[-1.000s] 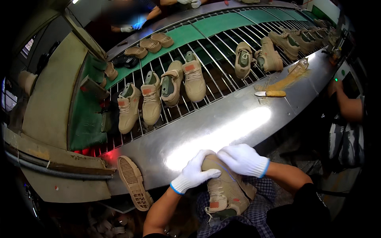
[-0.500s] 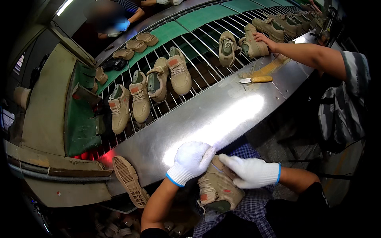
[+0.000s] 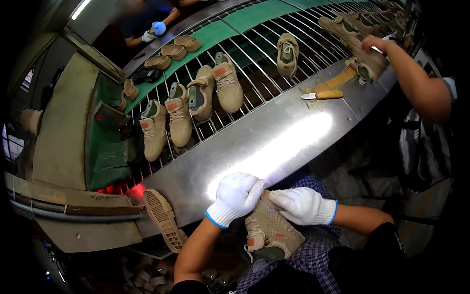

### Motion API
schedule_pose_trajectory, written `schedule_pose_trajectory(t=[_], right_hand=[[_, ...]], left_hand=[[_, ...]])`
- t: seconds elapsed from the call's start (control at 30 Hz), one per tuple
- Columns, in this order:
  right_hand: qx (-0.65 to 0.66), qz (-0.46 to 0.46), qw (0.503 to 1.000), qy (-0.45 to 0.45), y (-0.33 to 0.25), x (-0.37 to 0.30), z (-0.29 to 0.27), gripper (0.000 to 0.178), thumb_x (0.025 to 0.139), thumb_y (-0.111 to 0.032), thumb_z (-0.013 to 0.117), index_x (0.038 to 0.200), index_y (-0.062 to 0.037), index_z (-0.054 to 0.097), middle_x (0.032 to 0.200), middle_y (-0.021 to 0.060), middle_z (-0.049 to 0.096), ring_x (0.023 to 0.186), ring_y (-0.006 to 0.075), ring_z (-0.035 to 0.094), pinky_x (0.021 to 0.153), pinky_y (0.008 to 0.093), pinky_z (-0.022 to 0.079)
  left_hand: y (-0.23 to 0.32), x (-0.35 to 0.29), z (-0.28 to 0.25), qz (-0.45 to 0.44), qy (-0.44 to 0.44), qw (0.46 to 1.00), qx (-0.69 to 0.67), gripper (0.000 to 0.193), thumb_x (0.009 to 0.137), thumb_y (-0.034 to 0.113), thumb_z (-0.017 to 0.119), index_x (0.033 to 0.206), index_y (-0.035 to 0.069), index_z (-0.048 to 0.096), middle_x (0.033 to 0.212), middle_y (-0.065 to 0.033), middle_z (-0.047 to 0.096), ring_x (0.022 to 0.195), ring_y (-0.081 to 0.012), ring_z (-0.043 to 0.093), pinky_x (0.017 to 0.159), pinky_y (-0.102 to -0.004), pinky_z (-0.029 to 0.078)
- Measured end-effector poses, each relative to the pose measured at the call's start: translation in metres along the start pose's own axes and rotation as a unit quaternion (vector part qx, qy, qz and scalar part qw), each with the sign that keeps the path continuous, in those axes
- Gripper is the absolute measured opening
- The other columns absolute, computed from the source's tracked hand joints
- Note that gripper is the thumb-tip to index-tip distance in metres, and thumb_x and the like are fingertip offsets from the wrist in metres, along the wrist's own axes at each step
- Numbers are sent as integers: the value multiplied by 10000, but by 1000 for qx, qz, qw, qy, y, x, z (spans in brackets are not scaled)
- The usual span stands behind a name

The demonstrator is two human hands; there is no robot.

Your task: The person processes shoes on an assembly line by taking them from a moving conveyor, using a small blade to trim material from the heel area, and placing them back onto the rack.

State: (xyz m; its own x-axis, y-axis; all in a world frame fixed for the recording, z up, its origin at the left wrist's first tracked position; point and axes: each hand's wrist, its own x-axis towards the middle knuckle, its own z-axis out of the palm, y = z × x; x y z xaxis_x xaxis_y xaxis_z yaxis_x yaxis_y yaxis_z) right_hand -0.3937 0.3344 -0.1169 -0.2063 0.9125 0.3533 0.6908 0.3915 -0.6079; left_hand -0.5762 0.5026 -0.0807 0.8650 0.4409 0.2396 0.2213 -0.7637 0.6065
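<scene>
Both my hands wear white knit gloves with blue cuff edges. Between them, over my lap, is a beige lace-up shoe (image 3: 281, 232) with a green lining, its toe pointing away from me. My left hand (image 3: 237, 195) closes round the left side of the toe. At the toe's right side, my right hand (image 3: 306, 205) has its fingers and thumb pressed together on the edge. The gloves partly hide the toe, so what lies under the fingers is unclear. Left of my left forearm, a loose tan sole (image 3: 164, 218) leans against the metal table edge, its tread showing.
A steel worktop (image 3: 259, 142) borders a roller conveyor carrying several beige shoes (image 3: 227, 88). A yellow-handled knife (image 3: 328, 94) lies on the worktop. At the right, a co-worker's hand (image 3: 374, 44) handles another shoe. Tan soles (image 3: 174, 51) rest on green sheeting, and another person works beyond.
My right hand has shifted slightly up and left along the toe; my left hand stays in place. The co-worker at the right has pulled a shoe rightward off the rollers.
</scene>
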Motion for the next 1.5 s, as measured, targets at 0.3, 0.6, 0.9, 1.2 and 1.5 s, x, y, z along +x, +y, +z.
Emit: schedule_pose_trajectory(t=[0.3,0.6,0.9,1.2,1.5], right_hand=[[124,5,991,-41,72,4,7,527,958,-106,628,1470,11,579,1206,232,724,1055,353,744,909,384,620],[75,38,987,-141,2,31,-27,677,882,-155,681,1485,64,466,863,194,697,711,343,720,639,429,601],[53,17,976,-212,-19,10,-42,744,925,-238,685,1599,-75,416,1173,231,630,847,350,701,705,422,603],[15,91,988,-127,-34,20,-27,748,971,-559,681,1555,-134,489,1320,224,646,1013,386,738,822,439,621],[21,68,985,-158,-64,91,-65,733,939,-565,711,1547,-214,500,1212,211,715,985,406,749,874,471,619]], left_hand=[[-2,0,1,1,18,999,-26,333,1008,262,618,761,77,741,706,-156,687,660,-362,670,652,-456,537],[-6,1,6,-47,-8,999,5,444,1042,344,576,740,70,749,702,-180,687,686,-378,692,672,-474,552],[-19,-13,19,-35,80,993,-77,413,1071,297,539,855,25,763,822,-150,757,707,-306,724,711,-403,585],[-25,-43,45,-284,273,775,-494,551,1156,410,389,1054,-35,695,1000,-154,732,945,-216,684,916,-363,546],[66,-27,7,-233,264,770,-532,555,1172,379,329,1104,-44,681,1042,-149,719,965,-203,683,945,-349,550]])
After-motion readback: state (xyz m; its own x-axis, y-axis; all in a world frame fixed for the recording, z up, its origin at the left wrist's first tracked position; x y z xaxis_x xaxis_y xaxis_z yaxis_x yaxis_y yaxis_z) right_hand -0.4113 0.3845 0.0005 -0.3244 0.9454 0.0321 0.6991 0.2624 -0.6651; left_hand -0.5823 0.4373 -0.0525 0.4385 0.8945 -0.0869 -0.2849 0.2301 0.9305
